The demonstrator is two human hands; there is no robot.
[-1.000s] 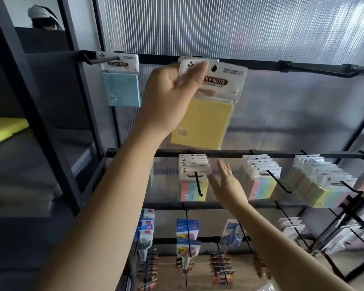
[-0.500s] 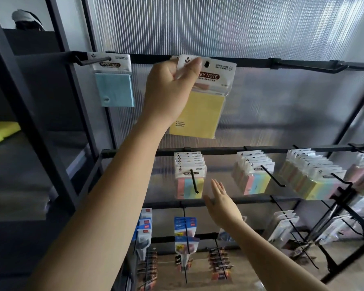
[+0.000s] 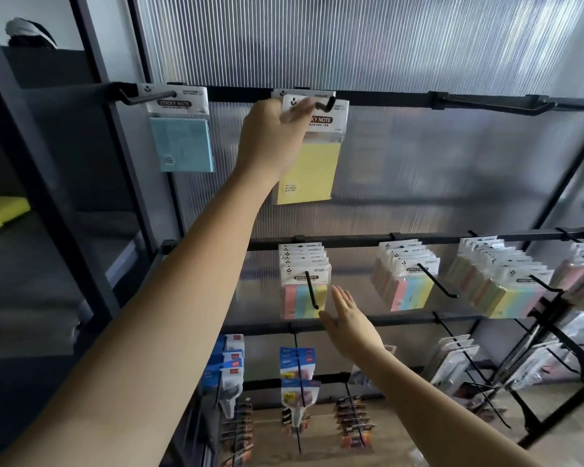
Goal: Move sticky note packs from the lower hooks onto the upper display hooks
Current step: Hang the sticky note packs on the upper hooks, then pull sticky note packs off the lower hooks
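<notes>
Yellow sticky note pack (image 3: 309,170) in its clear hanging sleeve with a white "STICKY NOTE" header is up at the black top rail (image 3: 385,97) of the display rack, its header threaded onto the black upper hook (image 3: 327,104) at that rail's middle. The left hand (image 3: 270,136) has its grip closed on the header, thumb and fingers pinching the card just below the rail, so the pack looks hung or nearly so; whether the hole is fully seated on the hook cannot be told from here. A second white header edge shows just behind it on the same hook.

Left of it along the top rail, a pale blue sticky note pack (image 3: 182,143) already hangs from its own hook. Right of it, a long black hook (image 3: 496,106) on the rail carries nothing that I can see.

Well below the top rail, the right hand (image 3: 349,323) is flat and holds nothing, fingers straight, just beside the front striped pastel sticky note pack (image 3: 305,294) on the lower hook (image 3: 312,291). That hook is full, and further stacks of pastel packs (image 3: 407,281) hang to the right of it.

By my reading two or three packs are up and most of the job remains.
</notes>
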